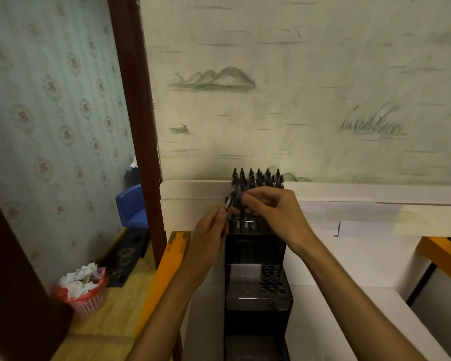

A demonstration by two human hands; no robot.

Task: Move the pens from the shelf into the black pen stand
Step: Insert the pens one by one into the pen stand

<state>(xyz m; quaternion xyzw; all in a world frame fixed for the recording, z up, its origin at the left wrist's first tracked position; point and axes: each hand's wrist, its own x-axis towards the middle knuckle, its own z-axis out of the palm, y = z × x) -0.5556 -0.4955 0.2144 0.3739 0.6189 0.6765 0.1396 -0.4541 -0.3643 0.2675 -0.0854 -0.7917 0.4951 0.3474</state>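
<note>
Black stand: a tiered black pen stand [257, 259] sits at 6 o'clock of the view, on a white surface [354, 259] and against the wall.
Pens in place: a dense block of pens [258, 177] stands upright in the top tier at 12 o'clock from the hands, caps up; the rows look nearly full.
Lower tier: open holes [271, 281] show at 6 o'clock from the hands, unfilled; capacity appears to remain there.
Left hand: the left hand [210, 230] pinches several pens [231, 204] as a bundle, tilted toward 1 o'clock, probably as stock to feed from.
Right hand: the right hand [268, 207] has its fingers curled at the bundle's top, seemingly pinching one pen to draw it off; exact contact is too small to confirm.
Shelf: which surface is the source shelf cannot be told.
Surface: white boards, an orange wooden edge [167, 261] at 9 o'clock from the stand.
Room: painted landscape wall [297, 87] behind, dark door frame [138, 113] at 10 o'clock, pink waste basket [86, 290] with paper and a blue chair [133, 207] at 8 to 9 o'clock on the floor.
</note>
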